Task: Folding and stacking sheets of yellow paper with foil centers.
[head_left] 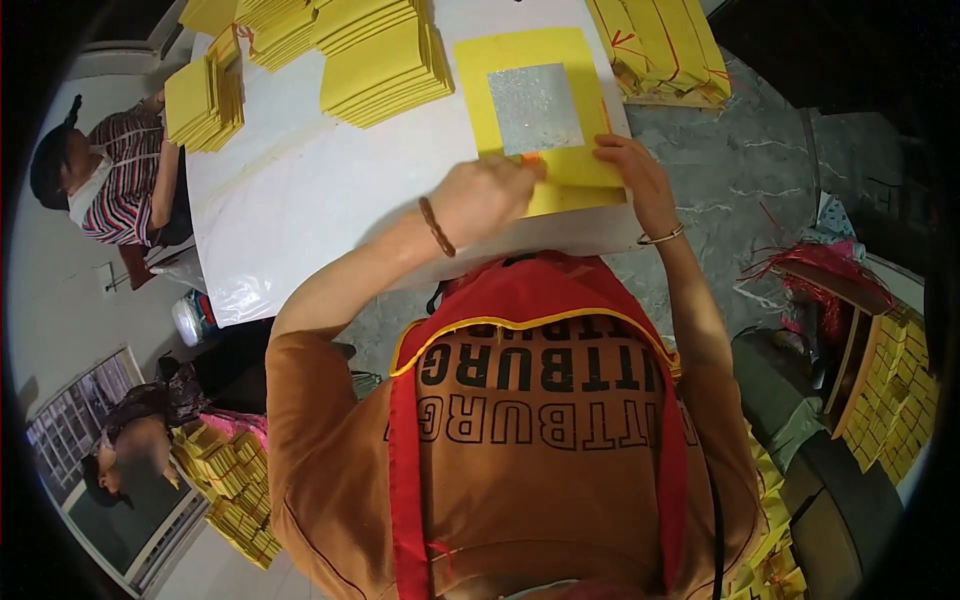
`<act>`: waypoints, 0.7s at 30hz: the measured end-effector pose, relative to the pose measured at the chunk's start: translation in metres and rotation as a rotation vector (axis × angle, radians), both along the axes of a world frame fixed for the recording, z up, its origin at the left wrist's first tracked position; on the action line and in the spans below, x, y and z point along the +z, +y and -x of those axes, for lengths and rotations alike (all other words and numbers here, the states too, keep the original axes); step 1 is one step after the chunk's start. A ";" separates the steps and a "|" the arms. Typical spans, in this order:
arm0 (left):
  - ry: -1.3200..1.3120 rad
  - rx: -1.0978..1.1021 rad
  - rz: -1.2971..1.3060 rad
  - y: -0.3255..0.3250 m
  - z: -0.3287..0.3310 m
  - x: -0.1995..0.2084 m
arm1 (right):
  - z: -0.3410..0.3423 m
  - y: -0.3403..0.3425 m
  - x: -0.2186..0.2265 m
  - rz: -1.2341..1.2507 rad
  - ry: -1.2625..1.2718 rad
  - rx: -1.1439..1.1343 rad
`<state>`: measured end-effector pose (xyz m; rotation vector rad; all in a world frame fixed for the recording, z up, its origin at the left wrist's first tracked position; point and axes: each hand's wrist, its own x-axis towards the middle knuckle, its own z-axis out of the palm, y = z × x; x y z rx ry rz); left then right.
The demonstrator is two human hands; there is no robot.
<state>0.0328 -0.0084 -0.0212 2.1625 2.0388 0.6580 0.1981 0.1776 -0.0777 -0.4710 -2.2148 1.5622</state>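
Note:
A yellow paper sheet [590,70] with a silver square [535,105] in its middle lies at the right front of the white-covered table [320,200]. My left hand [485,200] is closed over the sheet's near left part, slightly blurred. By its fingertips shows a small orange patch [531,158]; whether the fingers pinch anything is hidden. My right hand [640,175] rests at the sheet's right edge, fingers stretched and bent lightly onto the paper, gripping nothing visible. Near that edge runs a thin orange strip [603,110].
Fanned stacks of yellow paper [385,75] stand at the far left of the table. Tied yellow bundles [665,45] lie beyond its right edge. A person in a striped top [125,175] is at the left. More bundles [890,390] and red strands [825,270] sit at the right.

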 end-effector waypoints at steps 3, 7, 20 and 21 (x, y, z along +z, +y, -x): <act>-0.228 0.062 0.123 0.006 0.024 0.006 | -0.001 0.001 -0.003 0.150 0.049 0.027; -0.575 0.172 0.307 0.014 0.034 0.015 | 0.000 0.001 -0.005 0.225 0.018 -0.010; -0.911 0.172 0.568 0.025 0.049 0.003 | 0.002 0.004 -0.005 0.208 0.005 -0.006; -0.917 0.149 0.588 0.025 0.050 0.002 | 0.002 0.003 -0.004 0.205 0.002 -0.001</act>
